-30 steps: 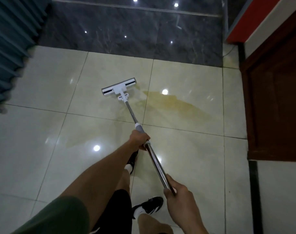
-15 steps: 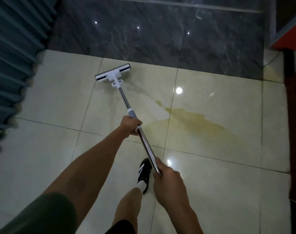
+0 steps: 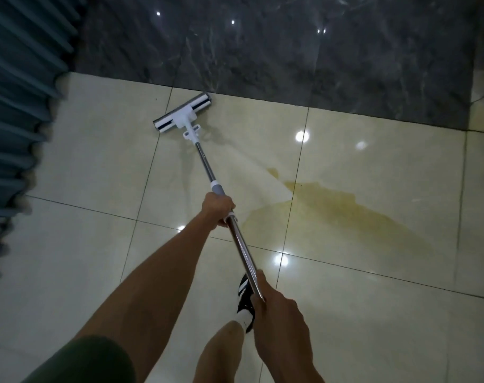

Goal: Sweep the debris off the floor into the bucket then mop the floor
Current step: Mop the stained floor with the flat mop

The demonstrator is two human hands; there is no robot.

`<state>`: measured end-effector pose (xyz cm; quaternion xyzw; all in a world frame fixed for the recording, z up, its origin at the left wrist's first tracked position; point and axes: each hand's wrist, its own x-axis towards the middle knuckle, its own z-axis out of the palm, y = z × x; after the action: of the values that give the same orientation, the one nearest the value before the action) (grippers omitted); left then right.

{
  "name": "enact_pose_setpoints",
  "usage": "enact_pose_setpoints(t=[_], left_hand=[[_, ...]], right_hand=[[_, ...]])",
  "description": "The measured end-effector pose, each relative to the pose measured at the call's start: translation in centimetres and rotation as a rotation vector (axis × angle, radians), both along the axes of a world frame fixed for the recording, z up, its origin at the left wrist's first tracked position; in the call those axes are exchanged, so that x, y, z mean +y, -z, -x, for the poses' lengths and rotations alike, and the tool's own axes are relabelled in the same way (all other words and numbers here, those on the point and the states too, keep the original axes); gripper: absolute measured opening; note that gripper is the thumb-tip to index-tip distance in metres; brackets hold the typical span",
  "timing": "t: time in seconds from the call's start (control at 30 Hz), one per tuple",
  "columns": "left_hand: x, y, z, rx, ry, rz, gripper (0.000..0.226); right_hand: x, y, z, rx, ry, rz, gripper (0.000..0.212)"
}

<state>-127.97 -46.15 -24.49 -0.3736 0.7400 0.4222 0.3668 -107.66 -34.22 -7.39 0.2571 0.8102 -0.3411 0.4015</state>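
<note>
Mop head [image 3: 183,112] pushed farther up floor [image 3: 373,313]

mop head [image 3: 183,116] on floor tiles [image 3: 97,167], ahead of you by marble strip [image 3: 290,56] | puddle [image 3: 345,208] right of handle [image 3: 205,164] | shutter [image 3: 17,87] at your left | shoe [image 3: 245,297] under handle

Indoor entrance area, shop or home, cannot tell which; glossy cream floor tiles [image 3: 373,313] reflecting ceiling lights; dark polished marble strip [image 3: 290,51] along far side; blue corrugated roller shutter [image 3: 17,78] at left edge.
</note>
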Motion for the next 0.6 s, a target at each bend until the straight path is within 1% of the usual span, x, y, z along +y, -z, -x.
enact_pose_setpoints(t=[0.1, 0.2, 0.33, 0.43, 0.53, 0.6], left_hand=[[1.9, -0.5, -3.8, -0.006, 0.038, 0.01, 0.025], [3.5, -1.2, -8.3, -0.028, 0.092, -0.015, 0.032], [5.3, -2.4, -15.3, -0.02, 0.272, 0.022, 0.041], [6.9, -3.3, -21.7, -0.013, 0.333, 0.023, 0.043], [8.7, -3.9, -29.3, -0.04, 0.425, 0.02, 0.034], [10.1, -4.1, -34.9, -0.038, 0.484, 0.0, 0.017]], right_hand=[[0.9, -0.8, -3.7, -0.021, 0.083, -0.019, 0.051], [1.2, -1.8, -8.6, -0.011, 0.162, -0.066, 0.049], [1.6, -2.0, -16.0, -0.027, 0.243, -0.077, 0.051], [1.9, -2.4, -22.7, -0.044, 0.253, -0.087, 0.051], [2.9, -2.6, -31.0, -0.039, 0.302, -0.084, 0.051], [3.6, -3.5, -36.6, -0.02, 0.355, -0.075, 0.05]])
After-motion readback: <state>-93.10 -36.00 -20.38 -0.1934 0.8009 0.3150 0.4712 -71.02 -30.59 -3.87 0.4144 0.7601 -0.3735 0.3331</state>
